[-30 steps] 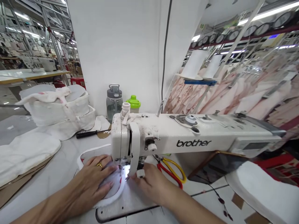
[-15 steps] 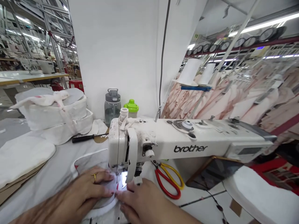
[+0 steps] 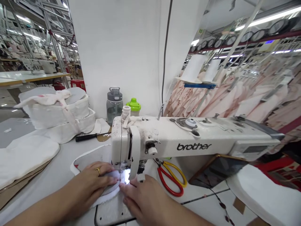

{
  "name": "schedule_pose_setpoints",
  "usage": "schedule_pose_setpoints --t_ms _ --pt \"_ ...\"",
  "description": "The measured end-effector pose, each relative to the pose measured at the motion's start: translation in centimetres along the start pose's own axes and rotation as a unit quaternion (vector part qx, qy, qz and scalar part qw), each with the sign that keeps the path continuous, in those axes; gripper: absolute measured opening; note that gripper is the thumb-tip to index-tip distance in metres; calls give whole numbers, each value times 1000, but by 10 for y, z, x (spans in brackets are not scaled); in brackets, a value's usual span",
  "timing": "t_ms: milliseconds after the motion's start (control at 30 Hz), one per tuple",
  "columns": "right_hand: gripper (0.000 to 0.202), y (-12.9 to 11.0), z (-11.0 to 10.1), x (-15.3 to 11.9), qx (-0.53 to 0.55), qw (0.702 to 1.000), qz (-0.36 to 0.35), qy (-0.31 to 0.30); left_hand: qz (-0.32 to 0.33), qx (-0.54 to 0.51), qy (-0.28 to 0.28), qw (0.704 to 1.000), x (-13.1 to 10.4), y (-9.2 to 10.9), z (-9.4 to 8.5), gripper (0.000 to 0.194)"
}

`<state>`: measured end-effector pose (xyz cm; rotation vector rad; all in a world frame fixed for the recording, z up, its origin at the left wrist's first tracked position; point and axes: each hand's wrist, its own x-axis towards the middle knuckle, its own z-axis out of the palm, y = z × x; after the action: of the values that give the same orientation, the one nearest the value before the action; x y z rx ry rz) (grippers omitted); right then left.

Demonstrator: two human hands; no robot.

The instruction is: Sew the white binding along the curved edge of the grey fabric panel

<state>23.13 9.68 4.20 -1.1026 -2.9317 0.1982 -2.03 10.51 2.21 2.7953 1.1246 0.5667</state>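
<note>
1. Flat and spread, the left hand lay palm-down on the padded fabric piece, fingers extended and slightly apart, gripping nothing; a gold ring showed on one finger.
2. Its fingertips reached almost to the needle area of the sewing machine, just left of the lit spot under the presser foot.
3. Opposite, the right hand rested open on the machine bed, fingers loosely together and pointing left, their tips touching the fabric's white edge beside the needle.
4. The fabric piece lay on the table, partly under the machine head, pinned between both hands.
5. Red-and-yellow scissors lay just right of the right hand.
6. Further back stood a grey water bottle, a green-lidded bottle and a screwdriver.
</note>
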Motion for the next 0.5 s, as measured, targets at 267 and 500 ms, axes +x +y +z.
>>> schedule_pose_setpoints --t_ms 267,500 --pt "39 2 3 0 27 998 39 36 -45 53 -11 998 2 8 9 37" --pt "37 -2 5 1 17 998 51 33 -124 108 7 986 -1 29 24 29"
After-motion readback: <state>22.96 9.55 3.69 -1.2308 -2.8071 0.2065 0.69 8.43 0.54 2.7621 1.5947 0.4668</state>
